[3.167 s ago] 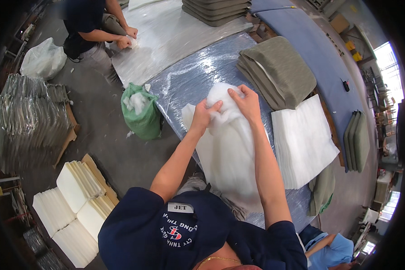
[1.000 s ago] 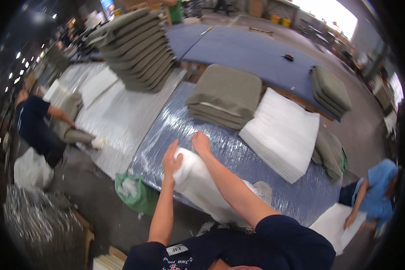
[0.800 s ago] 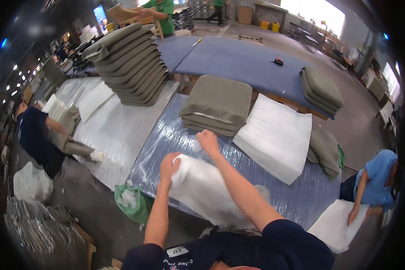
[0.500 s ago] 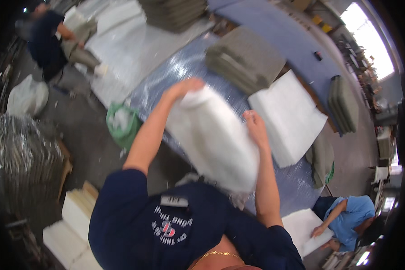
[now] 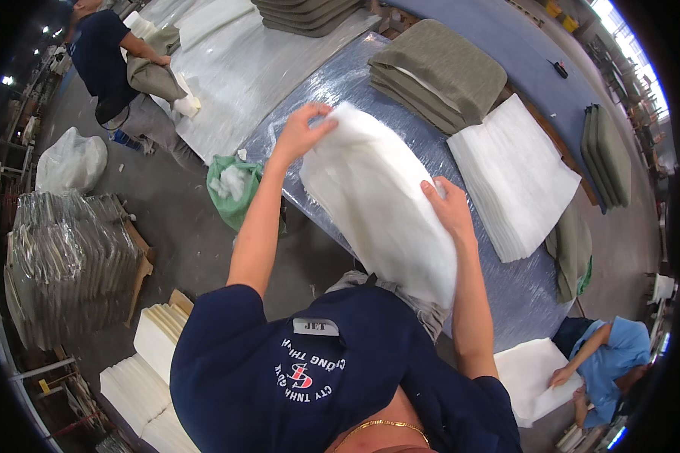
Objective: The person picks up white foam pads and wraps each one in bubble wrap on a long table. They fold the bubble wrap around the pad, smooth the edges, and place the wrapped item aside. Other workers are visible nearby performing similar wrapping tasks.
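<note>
A white, soft-looking wadding pad (image 5: 378, 204) slants in front of me, its lower end close to my body and its far end over the plastic-covered table (image 5: 317, 90). At its far left corner, my left hand (image 5: 304, 132) is closed on the white layer, fingers bent over the edge. My right hand (image 5: 449, 208) grips the right edge, its thumb on the upper face and the other fingers partly hidden. To the right lies a stack of white wadding sheets (image 5: 510, 181). Beyond the pad is a pile of grey-green fabric covers (image 5: 438, 72).
A green sack (image 5: 234, 200) with white fluff stands left of the table. Plastic-wrapped stacks (image 5: 72, 264) and cream foam blocks (image 5: 140, 385) sit further left. One co-worker (image 5: 102, 57) holds a grey-green cover at upper left; another (image 5: 608, 355) handles a white sheet at lower right.
The whole view has shifted, so surroundings sit further right. Both hands still hold the wadding pad, and its far end looks straighter. The upper-left co-worker now holds the cover higher.
</note>
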Demonstrator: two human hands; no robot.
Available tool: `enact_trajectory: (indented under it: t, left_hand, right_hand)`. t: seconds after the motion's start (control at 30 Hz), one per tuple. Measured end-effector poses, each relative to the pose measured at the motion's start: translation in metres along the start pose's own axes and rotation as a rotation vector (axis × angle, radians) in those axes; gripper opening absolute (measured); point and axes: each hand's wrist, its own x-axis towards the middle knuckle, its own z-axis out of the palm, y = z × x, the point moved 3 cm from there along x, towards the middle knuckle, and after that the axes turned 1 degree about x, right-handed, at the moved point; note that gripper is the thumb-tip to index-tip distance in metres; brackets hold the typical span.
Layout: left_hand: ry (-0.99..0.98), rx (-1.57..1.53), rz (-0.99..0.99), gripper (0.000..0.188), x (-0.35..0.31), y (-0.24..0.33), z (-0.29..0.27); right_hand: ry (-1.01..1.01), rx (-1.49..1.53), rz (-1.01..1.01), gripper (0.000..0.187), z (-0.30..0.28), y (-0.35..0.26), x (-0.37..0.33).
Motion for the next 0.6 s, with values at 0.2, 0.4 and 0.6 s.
enact_trajectory:
  t: [0.2, 0.4, 0.6]
  left_hand:
    - [0.001, 0.05, -0.156, 0.036, 0.071, -0.015, 0.025]
    - [0.221, -0.332, -0.294, 0.042, 0.06, -0.041, -0.003]
    - [0.184, -0.017, -0.397, 0.053, -0.026, -0.062, 0.002]
  right_hand:
    - [0.001, 0.024, 0.0, 0.058, 0.001, -0.004, -0.004]
    - [0.041, -0.001, -0.017, 0.055, -0.001, -0.009, -0.004]
    - [0.037, 0.022, -0.016, 0.055, -0.002, 0.002, 0.005]
